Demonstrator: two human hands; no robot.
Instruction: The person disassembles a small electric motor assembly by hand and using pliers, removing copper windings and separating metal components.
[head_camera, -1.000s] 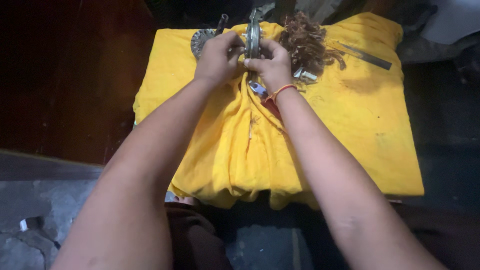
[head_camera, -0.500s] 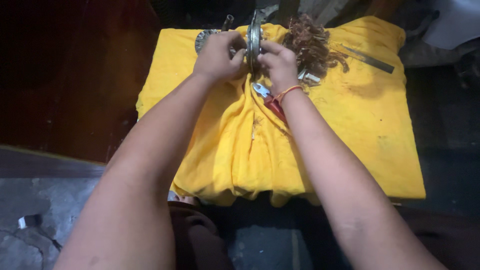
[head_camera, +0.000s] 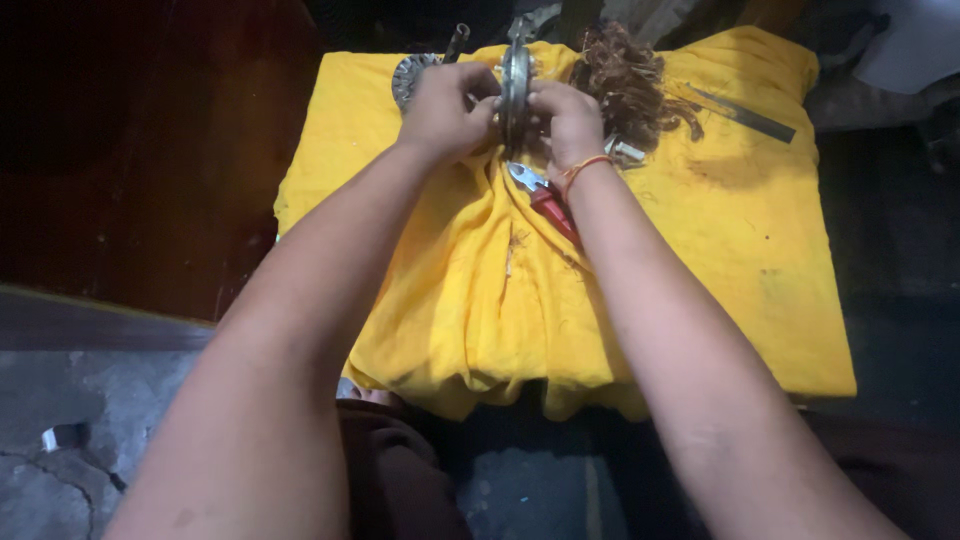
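Hands are meeting at the far edge of one yellow cloth (head_camera: 700, 260): left hand (head_camera: 445, 105) and right hand (head_camera: 565, 120) are each closing a grip on one upright metal disc (head_camera: 515, 80) between them. One red-handled pliers (head_camera: 545, 200) is lying under the right wrist; one wire tangle (head_camera: 630, 85), one second disc (head_camera: 408, 78) and one ruler (head_camera: 745, 112) are lying nearby.

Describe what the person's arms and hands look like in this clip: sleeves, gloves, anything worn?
Both forearms are bare, with no sleeves in view. The left hand wears no glove and nothing shows on its wrist. The right hand is also ungloved; a thin orange band circles its wrist. No rings or watch can be made out.
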